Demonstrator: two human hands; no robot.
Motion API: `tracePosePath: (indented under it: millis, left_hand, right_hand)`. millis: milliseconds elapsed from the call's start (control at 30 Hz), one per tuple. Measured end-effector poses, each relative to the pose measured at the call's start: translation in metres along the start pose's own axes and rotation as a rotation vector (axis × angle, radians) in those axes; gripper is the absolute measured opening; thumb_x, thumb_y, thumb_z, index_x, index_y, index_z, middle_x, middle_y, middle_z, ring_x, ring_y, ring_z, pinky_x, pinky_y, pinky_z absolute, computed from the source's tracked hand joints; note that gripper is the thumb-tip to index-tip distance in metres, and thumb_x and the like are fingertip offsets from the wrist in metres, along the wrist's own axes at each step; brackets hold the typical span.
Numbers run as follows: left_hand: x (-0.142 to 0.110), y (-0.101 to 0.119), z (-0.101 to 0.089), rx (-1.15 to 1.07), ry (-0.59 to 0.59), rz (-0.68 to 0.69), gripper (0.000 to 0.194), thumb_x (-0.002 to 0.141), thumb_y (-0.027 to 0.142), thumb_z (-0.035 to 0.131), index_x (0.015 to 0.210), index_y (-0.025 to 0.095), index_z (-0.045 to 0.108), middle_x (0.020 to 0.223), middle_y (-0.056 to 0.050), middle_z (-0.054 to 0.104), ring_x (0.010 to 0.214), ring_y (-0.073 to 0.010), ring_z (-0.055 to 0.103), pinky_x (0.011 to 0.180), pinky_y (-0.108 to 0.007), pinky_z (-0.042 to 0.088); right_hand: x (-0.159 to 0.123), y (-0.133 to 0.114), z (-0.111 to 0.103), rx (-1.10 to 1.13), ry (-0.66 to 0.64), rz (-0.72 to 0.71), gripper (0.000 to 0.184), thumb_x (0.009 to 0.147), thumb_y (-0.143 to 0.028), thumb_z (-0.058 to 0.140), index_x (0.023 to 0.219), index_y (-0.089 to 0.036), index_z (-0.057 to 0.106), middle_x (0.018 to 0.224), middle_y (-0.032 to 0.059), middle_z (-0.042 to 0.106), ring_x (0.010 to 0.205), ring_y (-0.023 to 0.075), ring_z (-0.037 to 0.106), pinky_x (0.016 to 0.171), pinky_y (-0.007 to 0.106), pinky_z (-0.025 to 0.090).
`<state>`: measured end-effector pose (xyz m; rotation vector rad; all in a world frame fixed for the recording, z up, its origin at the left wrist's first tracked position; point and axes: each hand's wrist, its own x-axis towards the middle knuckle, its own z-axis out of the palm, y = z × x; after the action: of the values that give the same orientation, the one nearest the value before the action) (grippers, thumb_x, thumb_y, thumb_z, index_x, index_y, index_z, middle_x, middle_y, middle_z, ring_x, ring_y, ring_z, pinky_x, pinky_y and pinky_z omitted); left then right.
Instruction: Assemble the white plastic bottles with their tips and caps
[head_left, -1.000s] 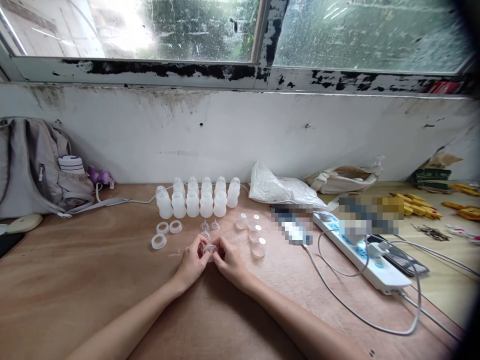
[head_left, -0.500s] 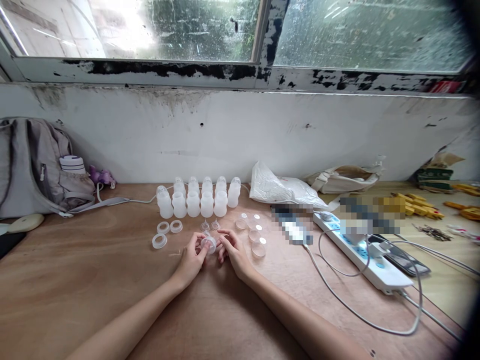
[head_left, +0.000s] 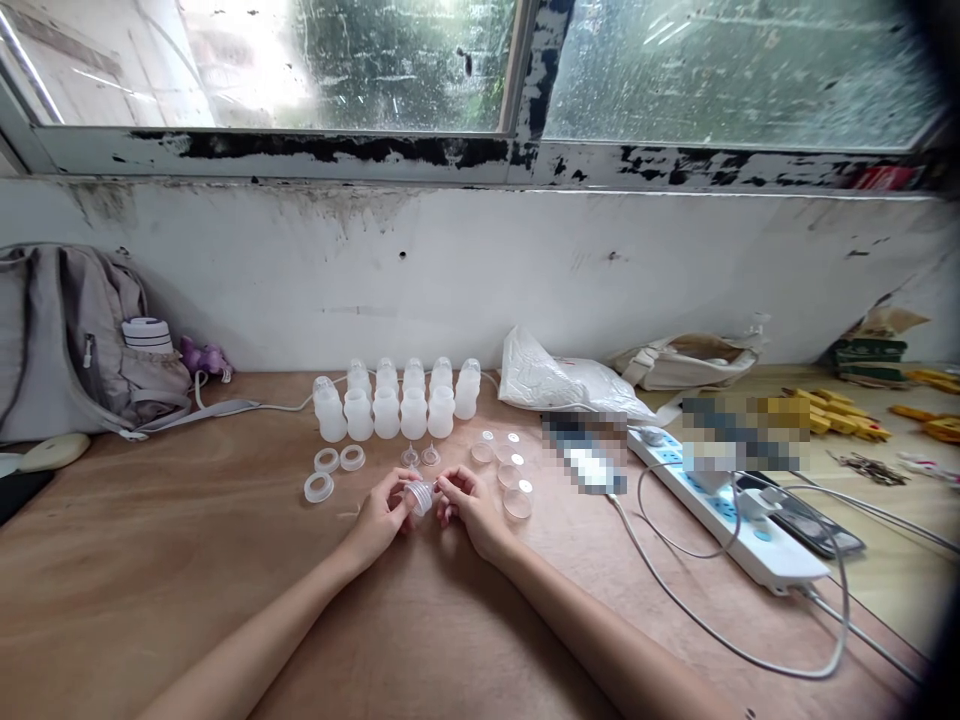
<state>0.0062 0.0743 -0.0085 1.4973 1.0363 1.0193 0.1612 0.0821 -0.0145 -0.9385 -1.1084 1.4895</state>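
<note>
My left hand [head_left: 381, 512] pinches a small white ribbed screw ring [head_left: 421, 497] just above the wooden table [head_left: 187, 580]. My right hand [head_left: 469, 503] is closed in a pinch at the ring's right end, on a tiny clear piece I cannot make out. Behind my hands stand several small white bottles [head_left: 386, 405] in two rows. Two clear teats [head_left: 419, 456] sit just beyond my fingers. Three white rings [head_left: 330, 470] lie to the left. Several clear caps [head_left: 506, 468] lie to the right.
A grey backpack [head_left: 67, 340] with a cup leans at the far left. A white plastic bag [head_left: 566, 382] and a beige pouch [head_left: 686, 360] lie by the wall. A white power strip [head_left: 720, 510] with cables and a phone [head_left: 814, 530] lies at the right, yellow parts [head_left: 832, 412] beyond.
The ring has turned from facing the camera to lying sideways between my hands. My right fingers have closed in on its end. The view has tilted slightly down.
</note>
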Motion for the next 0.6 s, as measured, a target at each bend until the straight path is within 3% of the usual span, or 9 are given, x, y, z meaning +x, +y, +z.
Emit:
tracePosePath:
  millis: [167, 300, 433, 600]
  left_hand:
    - [0.002, 0.015, -0.018, 0.347, 0.090, 0.140, 0.027, 0.078, 0.023, 0.044, 0.104, 0.020, 0.045, 0.100, -0.006, 0.056, 0.053, -0.0084, 0.055, 0.051, -0.021, 0.045]
    - [0.011, 0.028, -0.040, 0.846, 0.242, 0.295, 0.027, 0.080, 0.020, 0.038, 0.105, 0.022, 0.048, 0.104, -0.005, 0.055, 0.070, -0.0145, 0.058, 0.064, -0.026, 0.045]
    - [0.032, 0.044, -0.063, 1.197, 0.488, 0.162, 0.037, 0.081, 0.027, 0.039, 0.118, 0.022, 0.040, 0.109, -0.009, 0.049, 0.073, -0.0207, 0.060, 0.059, -0.029, 0.044]
    - [0.056, 0.053, -0.078, 1.329, 0.413, 0.074, 0.037, 0.082, 0.033, 0.038, 0.116, 0.019, 0.040, 0.103, -0.012, 0.046, 0.070, -0.0229, 0.060, 0.059, -0.032, 0.044]
  right_hand:
    - [0.001, 0.002, -0.001, -0.036, -0.013, -0.004, 0.029, 0.072, -0.045, 0.055, 0.075, -0.018, 0.045, 0.057, -0.0045, 0.051, 0.040, 0.0069, 0.047, 0.039, 0.019, 0.038]
    - [0.000, 0.003, 0.000, -0.074, -0.033, -0.010, 0.029, 0.073, -0.046, 0.053, 0.076, -0.019, 0.043, 0.049, -0.0067, 0.048, 0.041, 0.0083, 0.048, 0.039, 0.019, 0.039]
    - [0.000, 0.005, 0.000, -0.098, -0.066, -0.031, 0.028, 0.075, -0.045, 0.051, 0.076, -0.019, 0.041, 0.051, -0.0063, 0.050, 0.041, 0.0083, 0.048, 0.039, 0.019, 0.038]
    - [0.000, 0.007, 0.000, -0.104, -0.061, -0.043, 0.029, 0.075, -0.046, 0.051, 0.075, -0.020, 0.040, 0.051, -0.0067, 0.049, 0.040, 0.0082, 0.047, 0.038, 0.019, 0.037]
